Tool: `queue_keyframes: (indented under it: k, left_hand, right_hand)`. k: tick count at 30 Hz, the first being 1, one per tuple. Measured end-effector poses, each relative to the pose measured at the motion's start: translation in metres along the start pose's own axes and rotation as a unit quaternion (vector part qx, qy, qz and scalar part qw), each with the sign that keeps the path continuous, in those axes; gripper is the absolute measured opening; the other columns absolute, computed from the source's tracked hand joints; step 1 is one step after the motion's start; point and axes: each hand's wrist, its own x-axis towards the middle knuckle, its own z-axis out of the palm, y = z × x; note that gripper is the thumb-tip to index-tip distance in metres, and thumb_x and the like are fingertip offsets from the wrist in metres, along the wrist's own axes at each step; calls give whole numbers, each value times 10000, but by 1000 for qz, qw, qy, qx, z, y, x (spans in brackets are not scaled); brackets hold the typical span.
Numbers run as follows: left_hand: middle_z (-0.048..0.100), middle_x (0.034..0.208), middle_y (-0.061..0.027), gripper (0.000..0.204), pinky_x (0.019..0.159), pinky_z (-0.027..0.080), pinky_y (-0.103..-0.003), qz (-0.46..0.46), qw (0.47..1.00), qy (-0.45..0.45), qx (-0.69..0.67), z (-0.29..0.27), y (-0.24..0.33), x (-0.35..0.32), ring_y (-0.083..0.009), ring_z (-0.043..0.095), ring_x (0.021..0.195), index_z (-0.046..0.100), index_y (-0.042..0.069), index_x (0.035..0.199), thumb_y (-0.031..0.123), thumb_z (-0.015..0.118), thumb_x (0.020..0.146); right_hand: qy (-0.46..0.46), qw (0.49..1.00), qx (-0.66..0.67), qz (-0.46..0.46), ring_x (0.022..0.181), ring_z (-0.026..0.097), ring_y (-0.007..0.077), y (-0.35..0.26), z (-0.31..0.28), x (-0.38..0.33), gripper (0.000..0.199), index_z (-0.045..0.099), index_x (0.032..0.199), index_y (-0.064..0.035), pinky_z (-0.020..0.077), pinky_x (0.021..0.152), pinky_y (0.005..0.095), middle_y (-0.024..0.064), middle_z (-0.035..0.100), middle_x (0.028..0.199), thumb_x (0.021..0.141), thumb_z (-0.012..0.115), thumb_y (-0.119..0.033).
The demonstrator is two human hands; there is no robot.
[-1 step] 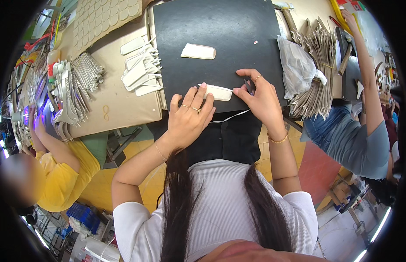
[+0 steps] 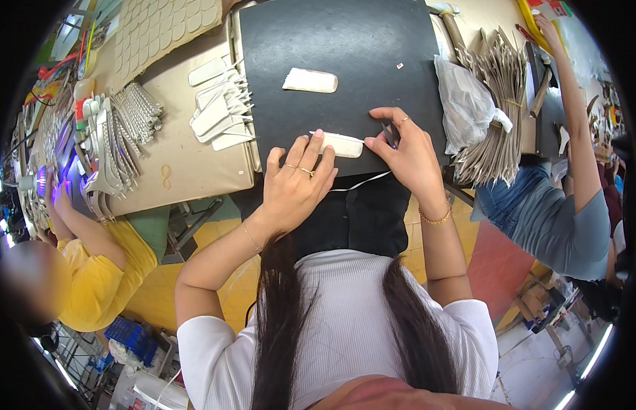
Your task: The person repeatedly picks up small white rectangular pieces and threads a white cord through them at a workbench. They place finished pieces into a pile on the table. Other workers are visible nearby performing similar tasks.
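A person leaned over a black mat [image 2: 345, 48], both hands on a small cream-coloured oblong piece [image 2: 345, 145] near its front edge. The left hand [image 2: 294, 184] lay flat, fingers together, pinning the piece's left end so it stayed put. The right hand [image 2: 407, 154] pinched closed at the piece's right end (what it gripped was too small to tell). A second cream piece [image 2: 310, 80] lay farther back on the mat, apart.
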Motion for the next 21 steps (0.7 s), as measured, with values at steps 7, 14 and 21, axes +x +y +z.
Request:
queue_keyframes:
  k: [7, 14, 21]
  left_hand:
    - [640, 1278, -116, 478, 941, 338, -458, -1, 1000, 5, 23, 3, 2, 12, -236, 586, 1134, 641, 186, 1352, 353, 728, 913]
    - [566, 983, -32, 493, 904, 293, -467, 24, 995, -99, -4, -9, 5, 24, -195, 558, 984, 592, 188, 1420, 168, 599, 928]
    - [568, 1007, -30, 550, 917, 308, -484, 36, 985, -163, -47, -13, 1, 36, -199, 564, 1006, 541, 150, 1450, 94, 572, 904]
  right_hand:
    - [-8, 999, -47, -4, 765, 707, 296, -4, 2, 4, 400, 640, 1251, -80, 549, 750, 414, 128, 718, 828, 873, 763, -115]
    - [25, 983, -119, -135, 862, 728, 338, 2, 5, 2, 400, 609, 1276, -106, 577, 744, 443, 145, 740, 966, 894, 732, -111]
    - [80, 967, -98, -220, 755, 690, 255, 14, 8, -7, 442, 648, 1293, -100, 552, 664, 350, 101, 705, 938, 871, 764, -38]
